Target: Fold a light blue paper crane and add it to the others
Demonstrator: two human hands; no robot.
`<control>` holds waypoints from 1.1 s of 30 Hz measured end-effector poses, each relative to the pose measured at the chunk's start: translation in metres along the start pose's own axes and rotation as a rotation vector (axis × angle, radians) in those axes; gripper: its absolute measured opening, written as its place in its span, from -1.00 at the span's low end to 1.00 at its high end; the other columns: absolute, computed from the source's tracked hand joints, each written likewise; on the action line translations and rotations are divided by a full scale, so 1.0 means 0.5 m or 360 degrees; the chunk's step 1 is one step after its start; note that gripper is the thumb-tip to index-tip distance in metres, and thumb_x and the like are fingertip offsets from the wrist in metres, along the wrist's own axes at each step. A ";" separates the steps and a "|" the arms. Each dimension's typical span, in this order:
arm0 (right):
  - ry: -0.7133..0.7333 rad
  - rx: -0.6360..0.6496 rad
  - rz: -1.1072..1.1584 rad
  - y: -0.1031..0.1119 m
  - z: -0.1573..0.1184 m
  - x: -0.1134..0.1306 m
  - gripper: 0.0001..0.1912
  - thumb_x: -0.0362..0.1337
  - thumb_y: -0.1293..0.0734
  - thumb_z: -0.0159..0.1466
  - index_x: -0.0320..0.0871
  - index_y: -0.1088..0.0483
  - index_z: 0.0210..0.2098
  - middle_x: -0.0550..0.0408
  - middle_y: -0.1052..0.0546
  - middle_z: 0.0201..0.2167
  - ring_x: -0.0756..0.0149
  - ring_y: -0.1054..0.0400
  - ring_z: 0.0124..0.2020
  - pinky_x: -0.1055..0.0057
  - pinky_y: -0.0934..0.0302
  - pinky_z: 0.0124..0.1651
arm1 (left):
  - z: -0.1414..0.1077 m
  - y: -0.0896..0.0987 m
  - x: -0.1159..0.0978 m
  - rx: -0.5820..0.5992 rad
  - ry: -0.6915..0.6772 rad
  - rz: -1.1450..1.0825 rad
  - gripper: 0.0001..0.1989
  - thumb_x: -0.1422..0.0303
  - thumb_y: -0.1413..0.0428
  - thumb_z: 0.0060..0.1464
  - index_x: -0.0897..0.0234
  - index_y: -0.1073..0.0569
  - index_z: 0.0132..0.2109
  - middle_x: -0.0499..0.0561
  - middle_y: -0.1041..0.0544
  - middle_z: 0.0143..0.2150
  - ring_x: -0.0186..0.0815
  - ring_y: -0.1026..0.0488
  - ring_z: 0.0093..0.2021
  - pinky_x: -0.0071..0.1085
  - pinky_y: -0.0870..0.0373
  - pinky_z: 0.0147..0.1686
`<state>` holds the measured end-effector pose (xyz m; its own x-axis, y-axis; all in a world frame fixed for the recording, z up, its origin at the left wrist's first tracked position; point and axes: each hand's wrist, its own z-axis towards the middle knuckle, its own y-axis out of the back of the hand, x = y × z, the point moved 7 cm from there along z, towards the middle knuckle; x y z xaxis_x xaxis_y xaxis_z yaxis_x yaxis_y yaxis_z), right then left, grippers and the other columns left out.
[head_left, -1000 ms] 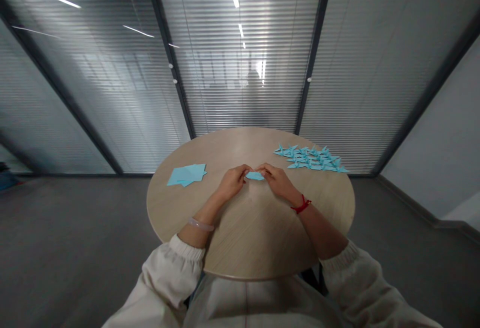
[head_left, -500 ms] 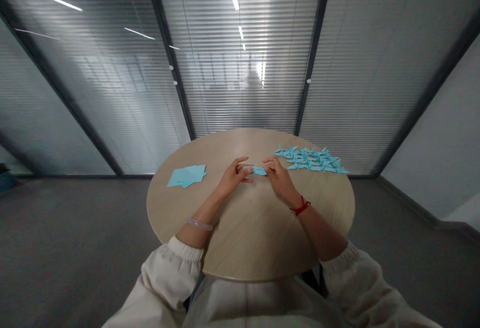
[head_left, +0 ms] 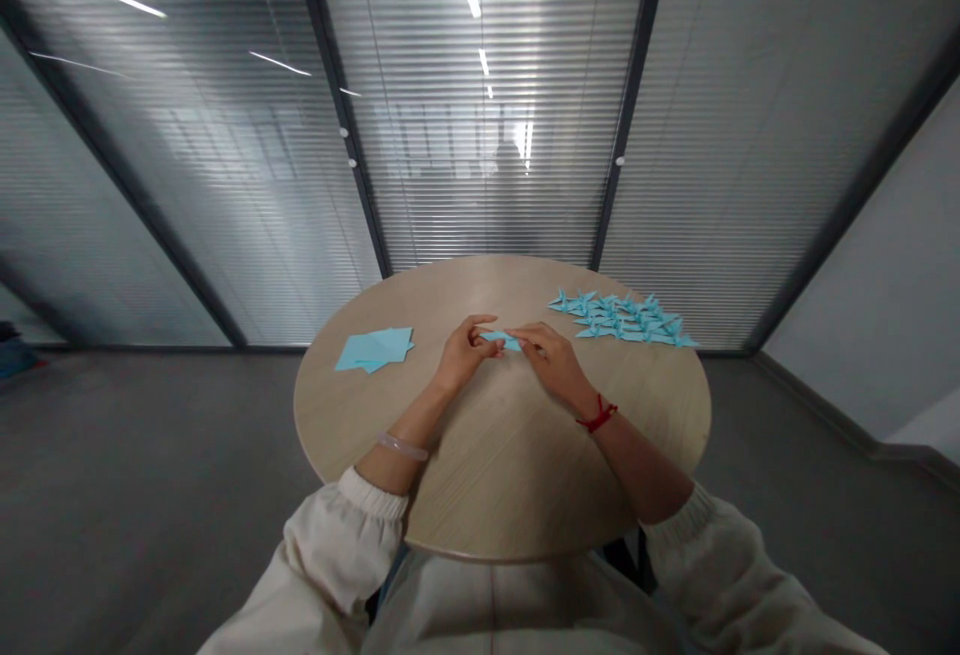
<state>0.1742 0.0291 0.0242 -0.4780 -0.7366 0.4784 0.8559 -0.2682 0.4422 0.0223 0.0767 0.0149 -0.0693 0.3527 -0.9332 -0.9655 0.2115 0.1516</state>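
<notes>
Two hands, left hand [head_left: 463, 352] and right hand [head_left: 553, 363], pinch opposite ends of a small folded blue paper [head_left: 504, 339] over the bench [head_left: 525, 475], probably to steady its creases while shaping it.

Relative to the table [head_left: 517, 495], the left hand [head_left: 463, 350] is above the middle, fingers curled and thumb extended inward. The right hand [head_left: 551, 360] is just beside it, fingertips angled toward the left. Both forearms converge from the near side; both elbows are bent.
</notes>
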 end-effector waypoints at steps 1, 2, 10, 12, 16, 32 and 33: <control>0.0006 0.0004 -0.0011 -0.001 0.000 0.000 -0.71 -0.32 -0.18 0.38 -0.08 -0.50 -0.04 -0.02 -0.53 -0.12 0.25 -0.39 -0.06 0.25 -0.27 0.04 | 0.001 0.001 0.001 -0.0013 -0.0001 -0.0004 -0.55 0.44 -0.24 -0.07 0.34 -0.38 0.01 -0.13 -0.48 -0.48 -0.40 -0.52 -0.43 -0.48 -0.44 -0.37; 0.0007 0.0005 -0.0024 -0.001 0.000 0.000 -0.71 -0.32 -0.19 0.38 -0.07 -0.50 -0.03 -0.02 -0.52 -0.12 0.25 -0.38 -0.05 0.25 -0.26 0.05 | 0.002 0.003 0.002 -0.0024 0.0000 -0.0008 -0.55 0.44 -0.24 -0.08 0.34 -0.38 0.01 -0.13 -0.49 -0.48 -0.39 -0.52 -0.43 -0.48 -0.44 -0.37; 0.0014 -0.0099 -0.0052 0.005 0.000 -0.005 -0.86 -0.30 -0.33 0.30 -0.09 -0.54 -0.20 -0.02 -0.51 -0.21 0.21 -0.38 -0.13 0.23 -0.29 -0.02 | 0.004 -0.004 0.013 0.0012 0.0002 0.0036 -0.53 0.42 -0.26 -0.11 0.36 -0.40 0.00 -0.11 -0.51 -0.51 -0.35 -0.53 -0.44 -0.48 -0.40 -0.40; 0.0004 -0.0103 -0.0037 0.006 0.001 -0.007 -0.90 -0.30 -0.34 0.28 -0.10 -0.53 -0.26 0.00 -0.51 -0.27 0.21 -0.38 -0.18 0.24 -0.29 -0.07 | 0.004 -0.010 0.016 0.0043 -0.0007 0.0070 -0.55 0.42 -0.26 -0.12 0.36 -0.42 -0.02 -0.10 -0.52 -0.51 -0.35 -0.52 -0.44 -0.48 -0.38 -0.41; 0.0003 -0.0102 -0.0092 0.005 0.002 -0.007 -0.92 -0.31 -0.33 0.28 -0.11 -0.47 -0.33 0.01 -0.48 -0.31 0.19 -0.35 -0.20 0.22 -0.26 -0.08 | 0.003 -0.019 0.021 0.0091 -0.0021 0.0064 -0.55 0.39 -0.28 -0.13 0.35 -0.43 -0.04 -0.08 -0.55 -0.48 -0.34 -0.53 -0.43 -0.45 -0.40 -0.36; 0.0048 0.0001 -0.0430 -0.008 -0.003 0.002 -0.94 -0.38 -0.27 0.29 -0.12 -0.37 -0.30 0.02 -0.46 -0.33 0.16 -0.30 -0.22 0.24 -0.17 -0.11 | -0.008 -0.033 0.003 0.0179 0.0003 0.0088 -0.54 0.40 -0.27 -0.18 0.33 -0.46 -0.05 -0.18 -0.43 -0.54 -0.43 -0.35 -0.51 -0.50 -0.23 -0.45; 0.0065 0.0022 -0.0448 -0.011 -0.003 0.004 -0.94 -0.38 -0.27 0.29 -0.12 -0.37 -0.29 0.02 -0.46 -0.32 0.16 -0.30 -0.22 0.23 -0.17 -0.11 | -0.008 -0.033 0.004 0.0173 0.0013 0.0090 -0.54 0.41 -0.27 -0.18 0.34 -0.46 -0.05 -0.19 -0.41 -0.56 -0.44 -0.33 -0.53 -0.50 -0.20 -0.47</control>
<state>0.1691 0.0282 0.0215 -0.6880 -0.6587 0.3045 0.6876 -0.4577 0.5636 0.0370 0.0704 0.0092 -0.1254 0.3593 -0.9247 -0.9271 0.2895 0.2382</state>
